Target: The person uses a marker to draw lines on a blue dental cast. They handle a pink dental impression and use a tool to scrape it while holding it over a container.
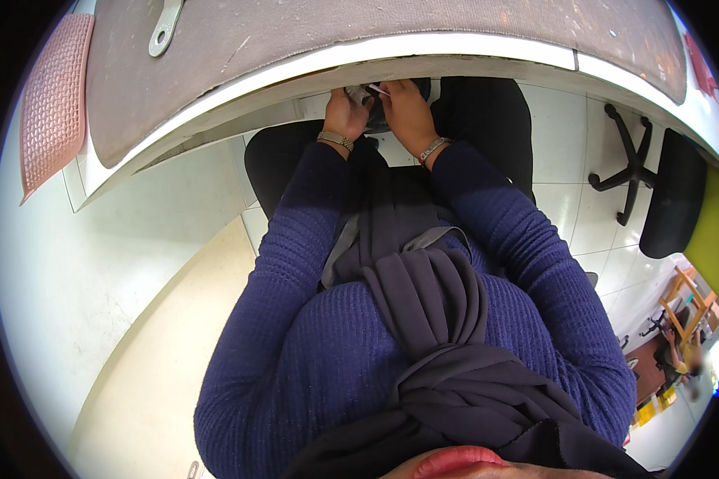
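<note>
Both my hands are below the table's front edge, over my lap, close together. My left hand [345, 118] is closed around a small, crumpled-looking greyish-white piece [358, 93]; its exact kind does not show. Beside it, my right hand [408, 118] pinches a thin white stick-like thing [378, 89] pointing toward the left hand. Dark material lies just under and between the hands. The table edge cuts off part of what lies beyond my fingers.
Above my hands runs the white table edge [311, 66] with a grey-brown mat [375, 20] on top. A flat metal piece with a hole [161, 36] lies there. A pink woven basket [56, 104] is at far left. A wheeled chair base [631, 164] stands right; a person sits farther off.
</note>
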The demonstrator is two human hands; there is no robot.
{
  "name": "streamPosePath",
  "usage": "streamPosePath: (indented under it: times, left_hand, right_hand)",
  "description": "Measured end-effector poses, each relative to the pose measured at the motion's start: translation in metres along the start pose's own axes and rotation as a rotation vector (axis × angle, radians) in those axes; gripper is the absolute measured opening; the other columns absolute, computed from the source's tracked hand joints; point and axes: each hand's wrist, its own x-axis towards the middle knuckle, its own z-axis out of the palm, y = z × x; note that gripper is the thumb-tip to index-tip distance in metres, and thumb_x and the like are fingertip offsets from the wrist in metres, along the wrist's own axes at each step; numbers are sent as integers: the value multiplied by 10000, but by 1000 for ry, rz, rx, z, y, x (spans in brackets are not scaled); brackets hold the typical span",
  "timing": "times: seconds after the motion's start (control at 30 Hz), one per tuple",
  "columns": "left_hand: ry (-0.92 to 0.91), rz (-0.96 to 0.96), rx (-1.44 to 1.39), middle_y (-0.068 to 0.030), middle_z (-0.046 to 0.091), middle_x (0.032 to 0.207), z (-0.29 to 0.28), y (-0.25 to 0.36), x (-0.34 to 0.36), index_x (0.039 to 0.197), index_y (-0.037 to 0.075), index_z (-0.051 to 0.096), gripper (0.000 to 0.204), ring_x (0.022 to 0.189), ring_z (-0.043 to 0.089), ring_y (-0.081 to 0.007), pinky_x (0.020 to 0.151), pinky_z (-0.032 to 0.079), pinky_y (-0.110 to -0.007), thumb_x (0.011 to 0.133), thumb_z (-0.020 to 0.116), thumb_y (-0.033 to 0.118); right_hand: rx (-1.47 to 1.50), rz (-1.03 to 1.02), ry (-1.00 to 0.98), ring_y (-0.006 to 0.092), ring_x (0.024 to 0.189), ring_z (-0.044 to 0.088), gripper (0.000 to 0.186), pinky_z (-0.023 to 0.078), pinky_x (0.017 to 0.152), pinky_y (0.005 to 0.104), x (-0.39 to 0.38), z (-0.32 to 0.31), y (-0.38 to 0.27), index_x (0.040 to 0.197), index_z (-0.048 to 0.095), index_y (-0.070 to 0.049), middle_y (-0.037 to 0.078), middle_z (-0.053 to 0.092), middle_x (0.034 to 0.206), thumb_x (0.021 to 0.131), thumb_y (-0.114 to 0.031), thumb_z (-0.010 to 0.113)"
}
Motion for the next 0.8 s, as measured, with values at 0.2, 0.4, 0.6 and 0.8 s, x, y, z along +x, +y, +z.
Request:
streamPosePath:
  times: [0.2, 0.4, 0.6, 0.8]
  left_hand:
    - [-52, 22, -23, -38, 568, 1131, -1, -1, 0, 1206, 141, 478, 374, 1065, 514, -205, 980, 350, -443, 1007, 312, 409]
    - [-7, 9, -15, -44, 566, 1118, 4, 2, -5, 1185, 129, 479, 363, 1050, 515, -206, 989, 346, -454, 1006, 318, 400]
    - [-59, 258, 163, -54, 566, 1009, -4, 1, -6, 1111, 101, 491, 329, 963, 531, -204, 945, 407, -410, 992, 369, 382]
    - [93, 128, -139, -66, 545, 939, 10, 8, -6, 1049, 81, 503, 284, 901, 526, -193, 929, 442, -406, 985, 408, 341]
  right_hand:
    - [84, -21, -48, 336, 850, 594, 122, 489, 693, 425, 1, 4, 4, 924, 555, -43, 142, 580, 917, 812, -55, 601]
    - [33, -18, 15, 312, 790, 623, 129, 502, 663, 383, 4, 2, 10, 935, 567, -33, 138, 605, 903, 819, -48, 620]
    - [179, 8, -55, 310, 831, 583, 80, 450, 658, 438, -2, -2, 14, 871, 565, -104, 82, 572, 842, 806, -101, 612]
    - [114, -9, -111, 302, 829, 582, 88, 439, 667, 435, -4, -2, 17, 870, 567, -126, 72, 564, 829, 801, -112, 620]
